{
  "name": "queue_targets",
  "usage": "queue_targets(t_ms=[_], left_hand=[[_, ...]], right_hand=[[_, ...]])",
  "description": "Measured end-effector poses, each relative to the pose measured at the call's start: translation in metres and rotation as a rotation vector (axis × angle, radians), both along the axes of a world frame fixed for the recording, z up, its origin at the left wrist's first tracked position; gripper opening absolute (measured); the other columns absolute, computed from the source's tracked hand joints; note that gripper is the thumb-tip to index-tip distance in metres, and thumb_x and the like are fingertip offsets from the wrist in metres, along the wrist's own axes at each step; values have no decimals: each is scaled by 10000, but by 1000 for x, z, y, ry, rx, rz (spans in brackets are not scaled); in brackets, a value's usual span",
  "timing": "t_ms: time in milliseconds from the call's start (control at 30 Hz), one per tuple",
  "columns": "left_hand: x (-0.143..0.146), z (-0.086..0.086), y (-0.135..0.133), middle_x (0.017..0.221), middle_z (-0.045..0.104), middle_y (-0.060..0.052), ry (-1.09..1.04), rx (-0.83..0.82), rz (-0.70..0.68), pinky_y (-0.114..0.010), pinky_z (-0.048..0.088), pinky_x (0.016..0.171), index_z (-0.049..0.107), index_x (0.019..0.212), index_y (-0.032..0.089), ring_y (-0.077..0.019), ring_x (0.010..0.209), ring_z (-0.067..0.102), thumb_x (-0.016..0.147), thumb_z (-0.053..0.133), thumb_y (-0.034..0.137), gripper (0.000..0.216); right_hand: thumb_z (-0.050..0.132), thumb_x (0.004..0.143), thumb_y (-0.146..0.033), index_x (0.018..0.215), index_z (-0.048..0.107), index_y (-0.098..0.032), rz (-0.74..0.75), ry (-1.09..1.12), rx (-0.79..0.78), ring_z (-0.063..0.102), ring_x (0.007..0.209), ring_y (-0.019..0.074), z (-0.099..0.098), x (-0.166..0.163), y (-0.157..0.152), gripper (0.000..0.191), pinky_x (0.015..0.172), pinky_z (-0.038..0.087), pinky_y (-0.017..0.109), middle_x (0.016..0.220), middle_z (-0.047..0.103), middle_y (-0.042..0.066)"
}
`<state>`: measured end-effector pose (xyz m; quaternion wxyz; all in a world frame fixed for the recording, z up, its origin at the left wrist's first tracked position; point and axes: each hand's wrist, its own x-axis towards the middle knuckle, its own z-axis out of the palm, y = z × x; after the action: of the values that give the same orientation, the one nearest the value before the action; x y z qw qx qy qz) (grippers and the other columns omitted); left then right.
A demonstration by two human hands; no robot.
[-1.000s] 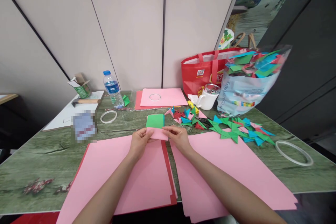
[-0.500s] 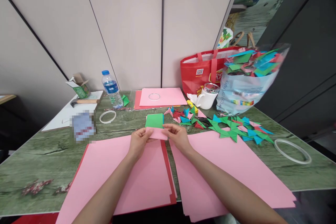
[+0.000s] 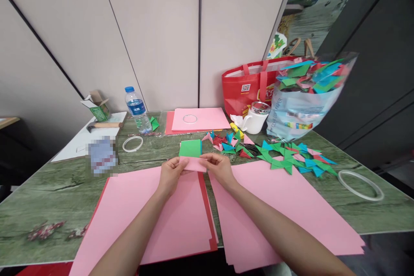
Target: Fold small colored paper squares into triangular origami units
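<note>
Between both hands is a small pink piece of paper, which looks folded into a narrow rectangle. My left hand pinches its left end, thumb on top. At the right end, my right hand grips it between thumb and fingers. Just behind the paper lies a stack of small green paper with a blue edge showing. Large pink sheets over red ones lie under my left forearm. A second pile of pink sheets spreads beneath my right forearm.
Folded paper pieces and green star-like rings lie to the right, near a white ring. Behind stand a white mug, a red bag and a filled plastic bag. A water bottle and hammer are left.
</note>
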<state>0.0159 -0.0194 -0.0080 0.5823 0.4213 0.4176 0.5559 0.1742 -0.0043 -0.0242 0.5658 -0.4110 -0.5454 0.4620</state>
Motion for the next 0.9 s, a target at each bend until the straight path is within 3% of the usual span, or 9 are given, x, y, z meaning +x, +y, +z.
queue_targets(t_ms=[600,900], left_hand=[[1,0,0,669,680,-39,12,-3,15,-322,514,637,667,757,109,-169,638,613,619,680,298,235],[0,-1,-1,668,676,-42,34,-5,10,-317,512,632,666,778,106,-167,626,610,629,670,310,253]], right_hand=[[653,642,-259,731,668,-165,24,-5,28,564,597,133,0,0,0,130,562,446,243,672,648,20],[601,684,-274,804,666,-159,58,-126,27,567,627,149,6,2,-3,178,568,445,257,738,656,45]])
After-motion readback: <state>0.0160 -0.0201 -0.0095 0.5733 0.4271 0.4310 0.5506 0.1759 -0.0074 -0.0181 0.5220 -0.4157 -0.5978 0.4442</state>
